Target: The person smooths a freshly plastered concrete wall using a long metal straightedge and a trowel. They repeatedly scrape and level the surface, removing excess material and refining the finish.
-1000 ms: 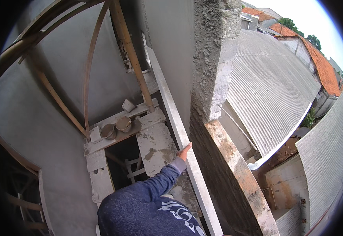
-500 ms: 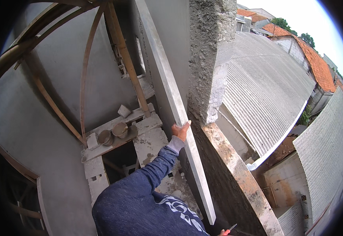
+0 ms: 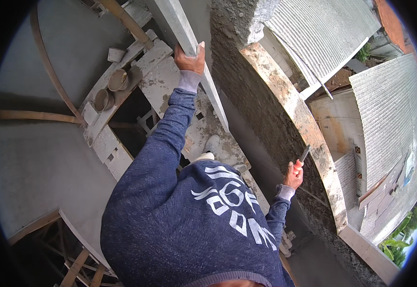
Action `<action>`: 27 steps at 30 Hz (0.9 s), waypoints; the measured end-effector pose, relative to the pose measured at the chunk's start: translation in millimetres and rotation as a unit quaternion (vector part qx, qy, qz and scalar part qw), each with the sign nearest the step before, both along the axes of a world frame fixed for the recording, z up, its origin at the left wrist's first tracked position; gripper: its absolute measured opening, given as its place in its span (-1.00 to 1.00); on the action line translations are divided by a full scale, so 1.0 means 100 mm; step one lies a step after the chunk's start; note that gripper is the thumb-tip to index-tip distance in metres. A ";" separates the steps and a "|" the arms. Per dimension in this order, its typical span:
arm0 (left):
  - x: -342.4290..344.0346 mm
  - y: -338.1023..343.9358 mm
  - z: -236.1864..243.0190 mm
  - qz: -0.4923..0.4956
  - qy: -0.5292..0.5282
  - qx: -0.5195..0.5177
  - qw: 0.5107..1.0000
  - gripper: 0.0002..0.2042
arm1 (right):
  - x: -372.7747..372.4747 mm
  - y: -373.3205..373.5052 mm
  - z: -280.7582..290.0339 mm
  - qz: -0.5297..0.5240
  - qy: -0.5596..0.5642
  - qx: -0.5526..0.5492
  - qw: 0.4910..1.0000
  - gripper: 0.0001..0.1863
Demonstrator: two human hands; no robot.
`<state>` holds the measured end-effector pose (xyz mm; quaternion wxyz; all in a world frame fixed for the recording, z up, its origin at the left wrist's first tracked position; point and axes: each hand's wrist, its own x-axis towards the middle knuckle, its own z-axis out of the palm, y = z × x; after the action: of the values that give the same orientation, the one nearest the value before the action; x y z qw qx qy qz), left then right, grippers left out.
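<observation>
1. Left hand (image 3: 190,60): closed round the long pale bar (image 3: 183,31), fingers on the left side, thumb on the right.
2. Bar runs above and below that hand, tilted. Lower end sits between the two hands; can't tell if it touches anything.
3. Right hand (image 3: 292,178): gripping the red-handled tool (image 3: 298,166), grey tip pointing up and away from the body. Tip overlaps the ledge (image 3: 295,101) in view; contact unclear.
4. Ledge is right of left hand, just beyond right hand. Its rough dark wall face (image 3: 261,112) fills the space between hands and ledge.
5. Left of left hand: plank (image 3: 147,69) with two buckets, near bucket (image 3: 104,100) and far bucket (image 3: 118,80), plus pale blocks (image 3: 116,54) at either end of the pair.
6. In the way: bamboo pole (image 3: 124,19) up-left of left hand; dark opening (image 3: 131,112) down-left of it.
7. Shoe (image 3: 212,143) below left hand. Corrugated roof (image 3: 323,38) past the ledge, up-right of right hand.
</observation>
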<state>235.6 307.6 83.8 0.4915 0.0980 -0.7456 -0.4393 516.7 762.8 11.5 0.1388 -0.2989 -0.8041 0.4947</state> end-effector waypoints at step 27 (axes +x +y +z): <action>0.19 -1.28 0.24 -0.027 0.000 0.027 0.999 -0.59 | -1.03 -1.11 0.75 0.172 0.073 -0.017 0.982 -0.56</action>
<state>254.5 179.2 107.7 0.4769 0.0911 -0.7354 -0.4727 414.1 651.6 86.4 0.1049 -0.1210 -0.8225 0.5457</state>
